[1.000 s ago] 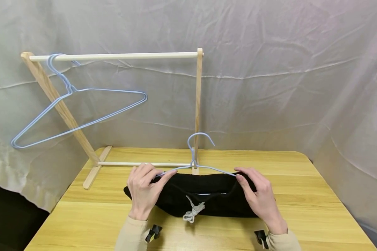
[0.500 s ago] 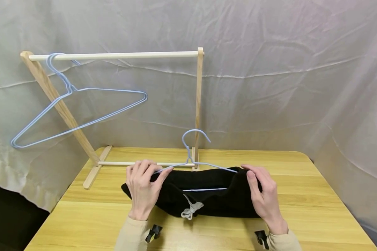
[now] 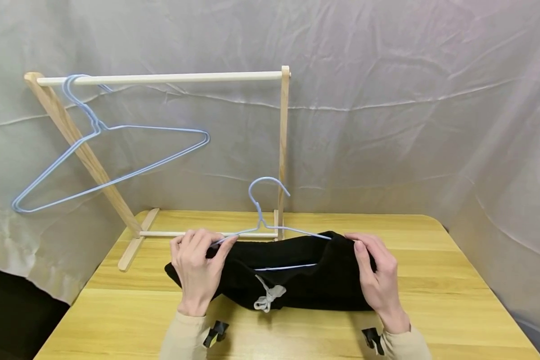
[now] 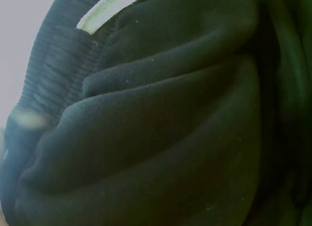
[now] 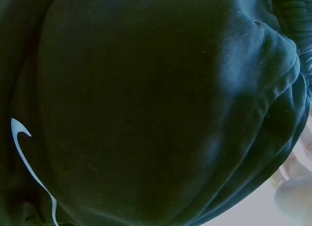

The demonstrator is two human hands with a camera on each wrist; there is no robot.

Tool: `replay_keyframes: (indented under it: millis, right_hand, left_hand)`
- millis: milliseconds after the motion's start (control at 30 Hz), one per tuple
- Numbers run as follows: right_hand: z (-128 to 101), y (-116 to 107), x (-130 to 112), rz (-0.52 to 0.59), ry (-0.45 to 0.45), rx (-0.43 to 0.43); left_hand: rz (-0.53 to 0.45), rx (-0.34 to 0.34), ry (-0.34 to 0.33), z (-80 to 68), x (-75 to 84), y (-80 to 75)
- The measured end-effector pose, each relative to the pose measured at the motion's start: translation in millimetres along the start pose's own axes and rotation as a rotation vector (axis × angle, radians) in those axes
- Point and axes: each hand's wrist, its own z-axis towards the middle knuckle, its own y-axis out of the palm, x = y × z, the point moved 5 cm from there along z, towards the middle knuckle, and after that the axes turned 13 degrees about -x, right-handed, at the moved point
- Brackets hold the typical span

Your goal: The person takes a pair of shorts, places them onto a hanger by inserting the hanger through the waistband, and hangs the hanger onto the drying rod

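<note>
A pair of black drawstring pants point(image 3: 297, 295) lies bunched on the table, its leg length hidden. A pale blue wire hanger point(image 3: 297, 230) sits in the waist opening, hook upright, its lower bar showing inside. My left hand point(image 3: 198, 270) pinches the hanger's left arm along with the waistband. My right hand point(image 3: 378, 275) grips the waistband's right end, thumb in front; the hanger's right tip is hidden in cloth. A grey tied drawstring point(image 3: 270, 296) hangs at the front. The left wrist view shows the gathered waistband point(image 4: 63, 65); the right wrist view shows a white swoosh point(image 5: 31, 170).
Behind the hands stands a wooden rack with a white top rail point(image 3: 171, 78). More blue hangers point(image 3: 110, 186) hang at its left end. The rack's right post point(image 3: 284, 145) rises behind the held hanger. A grey curtain point(image 3: 387, 150) surrounds the wooden table point(image 3: 454, 300).
The hanger has shifted left and slightly up, along with my left hand. My right hand has moved outward and drawn the waistband's right end over the hanger. More of the lower bar shows.
</note>
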Motion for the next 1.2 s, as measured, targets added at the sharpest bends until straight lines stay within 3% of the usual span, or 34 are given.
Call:
replay_keyframes:
  millis: [267,467,600,900,1067,1200]
  right_hand:
    - [35,7,2,0.025,0.024,-0.084]
    - [76,22,7,0.067,0.101,-0.223]
    - [102,33,12,0.105,0.152,-0.328]
    - [150,55,27,0.303,0.363,-0.568]
    - [170,72,34,0.314,0.422,-0.663]
    - [185,84,37,0.321,0.448,-0.659]
  left_hand:
    - [0.004,0.025,-0.019,6.2,-7.5,-10.8]
    - [0.006,0.029,-0.033,15.7,-14.4,-21.1]
    - [-0.024,-0.004,-0.055,21.9,-20.3,-27.4]
    - [-0.218,-0.175,-0.281,46.3,-39.1,-47.4]
    - [-0.242,-0.275,-0.371,59.0,-45.6,-55.9]
    - [-0.209,-0.322,-0.434,66.8,-51.5,-62.6]
